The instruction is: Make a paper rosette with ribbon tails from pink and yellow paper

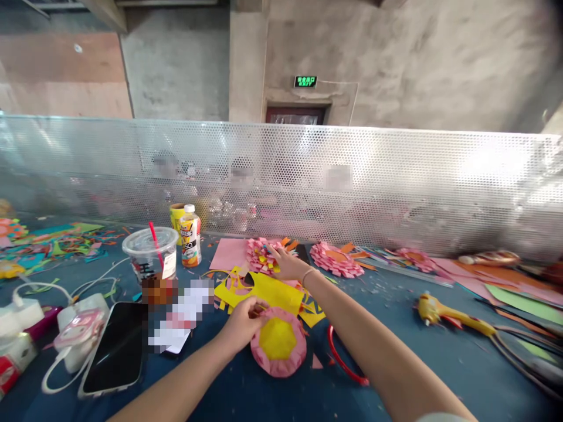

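Left hand point(241, 323) pinches the near pink-and-yellow paper flower point(278, 348) steady while right hand point(285, 265), fingers spread, gently touches the far pink paper rosette point(260, 255).

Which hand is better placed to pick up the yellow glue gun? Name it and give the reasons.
Right. The right hand rests on a pink paper flower, nearer the glue gun; the left hand is touching the pink-and-yellow paper disc.

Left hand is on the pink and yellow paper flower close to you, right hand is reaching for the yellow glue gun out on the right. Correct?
Not quite. In the head view the right hand is not at the glue gun; it reaches forward to the pink paper flower further back on the table. The left hand does rest on the near pink and yellow flower.
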`<action>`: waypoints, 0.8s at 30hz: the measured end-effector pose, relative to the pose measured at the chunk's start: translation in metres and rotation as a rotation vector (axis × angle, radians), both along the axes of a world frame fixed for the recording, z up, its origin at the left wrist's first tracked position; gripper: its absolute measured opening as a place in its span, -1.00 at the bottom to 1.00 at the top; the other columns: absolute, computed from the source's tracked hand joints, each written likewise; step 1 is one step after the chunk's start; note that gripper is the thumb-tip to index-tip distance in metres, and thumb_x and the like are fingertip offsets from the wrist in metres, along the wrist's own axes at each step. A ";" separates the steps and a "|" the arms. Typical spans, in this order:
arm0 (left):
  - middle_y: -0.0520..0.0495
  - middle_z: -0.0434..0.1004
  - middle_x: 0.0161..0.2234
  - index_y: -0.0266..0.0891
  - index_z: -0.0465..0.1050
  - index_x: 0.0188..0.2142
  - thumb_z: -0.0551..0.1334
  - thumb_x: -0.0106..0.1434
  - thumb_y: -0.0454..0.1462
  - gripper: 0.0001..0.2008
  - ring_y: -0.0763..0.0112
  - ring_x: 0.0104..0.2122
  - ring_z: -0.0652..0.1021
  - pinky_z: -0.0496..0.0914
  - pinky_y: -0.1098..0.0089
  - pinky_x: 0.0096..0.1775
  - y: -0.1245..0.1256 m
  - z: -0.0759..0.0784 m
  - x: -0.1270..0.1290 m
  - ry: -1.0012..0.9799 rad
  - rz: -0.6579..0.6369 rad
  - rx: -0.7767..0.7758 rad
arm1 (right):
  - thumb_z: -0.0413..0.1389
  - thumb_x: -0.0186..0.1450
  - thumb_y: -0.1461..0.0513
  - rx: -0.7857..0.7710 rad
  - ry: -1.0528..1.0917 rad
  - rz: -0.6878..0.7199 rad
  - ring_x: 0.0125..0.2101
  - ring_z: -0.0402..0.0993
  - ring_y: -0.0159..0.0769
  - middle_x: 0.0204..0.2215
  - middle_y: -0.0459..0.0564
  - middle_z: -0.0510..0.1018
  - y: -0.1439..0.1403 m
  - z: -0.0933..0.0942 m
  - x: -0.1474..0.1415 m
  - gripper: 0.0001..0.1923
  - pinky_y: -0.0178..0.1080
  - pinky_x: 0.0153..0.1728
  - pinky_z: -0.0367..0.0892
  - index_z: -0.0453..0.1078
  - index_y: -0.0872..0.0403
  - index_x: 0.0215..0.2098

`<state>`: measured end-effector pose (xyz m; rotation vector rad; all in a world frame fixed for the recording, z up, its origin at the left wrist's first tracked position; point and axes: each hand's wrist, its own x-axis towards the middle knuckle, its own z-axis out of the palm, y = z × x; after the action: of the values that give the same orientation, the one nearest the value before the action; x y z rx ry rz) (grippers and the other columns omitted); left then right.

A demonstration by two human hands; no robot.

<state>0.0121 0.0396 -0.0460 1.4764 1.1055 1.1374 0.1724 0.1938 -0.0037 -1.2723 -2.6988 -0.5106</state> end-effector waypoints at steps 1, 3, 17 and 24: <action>-0.10 0.44 -0.37 -0.30 0.38 -0.34 0.24 0.01 -0.24 -0.79 0.33 -0.32 0.46 0.31 0.34 -0.24 0.000 -0.001 0.000 -0.005 -0.011 -0.004 | 0.07 0.08 0.06 0.005 -0.027 0.003 0.01 0.18 0.06 0.10 0.36 0.17 -0.001 0.002 0.002 -0.07 -0.06 -0.09 0.19 -0.25 0.20 0.27; -0.10 0.45 -0.37 -0.29 0.39 -0.34 0.25 0.00 -0.24 -0.79 0.33 -0.32 0.47 0.31 0.33 -0.24 0.000 -0.001 0.000 -0.019 -0.019 -0.006 | 0.08 0.09 0.05 0.060 -0.074 -0.012 0.00 0.19 0.08 0.12 0.33 0.13 -0.002 0.003 0.003 -0.09 -0.07 -0.15 0.25 -0.26 0.11 0.27; -0.09 0.45 -0.39 -0.29 0.38 -0.36 0.25 -0.03 -0.26 -0.79 0.34 -0.33 0.46 0.30 0.35 -0.25 0.001 0.000 0.001 -0.047 -0.015 -0.001 | -0.09 0.24 0.23 0.091 0.154 -0.210 -0.26 0.44 -0.19 -0.10 0.16 0.38 0.009 0.019 0.001 -0.42 -0.27 -0.34 0.31 -0.11 -0.05 0.22; -0.07 0.43 -0.41 -0.28 0.39 -0.40 0.22 -0.02 -0.27 -0.84 0.37 -0.35 0.45 0.31 0.38 -0.27 0.001 -0.004 0.002 0.010 0.022 0.005 | 0.10 0.06 0.17 0.082 0.776 -0.494 -0.38 0.41 -0.26 -0.32 0.02 0.48 0.029 0.103 0.077 -0.42 -0.30 -0.42 0.28 0.13 0.08 0.05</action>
<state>0.0140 0.0411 -0.0500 1.4786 1.1291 1.1490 0.2495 0.2227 0.0988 -1.6717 -1.7233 -0.1097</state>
